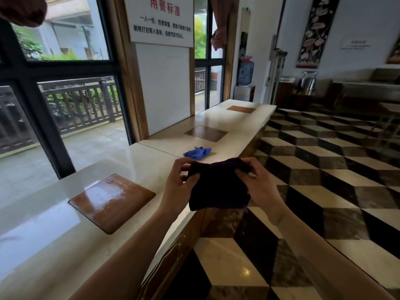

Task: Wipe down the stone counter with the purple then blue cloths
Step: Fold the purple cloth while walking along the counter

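Over the bench (134,161) front edge, both hands pinch the purple cloth (217,185) by its top corners: left hand (176,182) at left, right hand (258,180) at right, cloth hanging off the stone. Bench runs away ahead-left. Blue cloth (197,153) lies bunched just beyond, nearer the left hand. Wall sign (161,19) headed 用餐标准; smaller lines blurred.

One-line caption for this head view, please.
Both hands, left hand and right hand, hold the purple cloth above the stone counter; blue cloth lies beyond.
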`<state>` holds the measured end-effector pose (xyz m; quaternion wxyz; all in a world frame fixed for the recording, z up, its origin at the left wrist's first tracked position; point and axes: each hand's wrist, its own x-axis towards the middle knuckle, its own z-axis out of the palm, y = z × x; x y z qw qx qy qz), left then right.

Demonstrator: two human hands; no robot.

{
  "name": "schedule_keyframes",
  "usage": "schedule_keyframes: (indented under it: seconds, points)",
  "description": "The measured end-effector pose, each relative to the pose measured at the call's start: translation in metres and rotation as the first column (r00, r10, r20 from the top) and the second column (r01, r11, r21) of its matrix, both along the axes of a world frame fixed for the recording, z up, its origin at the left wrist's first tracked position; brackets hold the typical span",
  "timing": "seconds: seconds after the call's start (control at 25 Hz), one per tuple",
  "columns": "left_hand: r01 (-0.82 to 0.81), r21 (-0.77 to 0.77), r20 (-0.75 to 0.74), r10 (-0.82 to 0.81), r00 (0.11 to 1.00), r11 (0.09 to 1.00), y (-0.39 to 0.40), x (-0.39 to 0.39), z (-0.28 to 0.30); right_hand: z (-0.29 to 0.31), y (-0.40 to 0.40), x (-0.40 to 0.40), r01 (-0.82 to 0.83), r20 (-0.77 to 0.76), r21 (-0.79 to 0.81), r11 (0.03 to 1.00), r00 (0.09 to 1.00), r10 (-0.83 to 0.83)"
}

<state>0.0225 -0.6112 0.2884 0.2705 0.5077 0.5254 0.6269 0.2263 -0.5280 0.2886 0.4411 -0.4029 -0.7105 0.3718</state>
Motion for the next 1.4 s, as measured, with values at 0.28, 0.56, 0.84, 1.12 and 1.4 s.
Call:
schedule_keyframes:
  seconds: [0.28, 0.56, 0.84, 1.12, 1.4]
  points:
    - [0.045, -0.001, 0.024, -0.045, 0.999, 0.999, 0.054, 0.003, -0.006, -0.001, 0.039, 0.005, 0.057, -0.004, 0.029, 0.998, 0.998, -0.057]
    - [0.050, 0.011, 0.066, -0.051, 0.997, 0.999, 0.116, -0.021, -0.014, -0.006, 0.100, -0.021, 0.088, -0.025, 0.052, 0.995, 0.996, -0.087]
    - [0.081, -0.010, 0.045, -0.080, 0.996, 0.997, 0.209, -0.070, -0.020, -0.017, 0.188, -0.068, 0.116, -0.020, 0.029, 0.993, 0.993, -0.115]
    - [0.161, -0.034, 0.089, -0.157, 0.984, 0.986, 0.307, -0.078, -0.033, -0.020, 0.269, -0.073, 0.228, -0.015, -0.012, 0.974, 0.973, -0.228]
    - [0.191, -0.024, 0.094, -0.188, 0.978, 0.981, 0.414, -0.050, -0.044, -0.025, 0.362, -0.044, 0.283, 0.012, 0.019, 0.959, 0.959, -0.283]
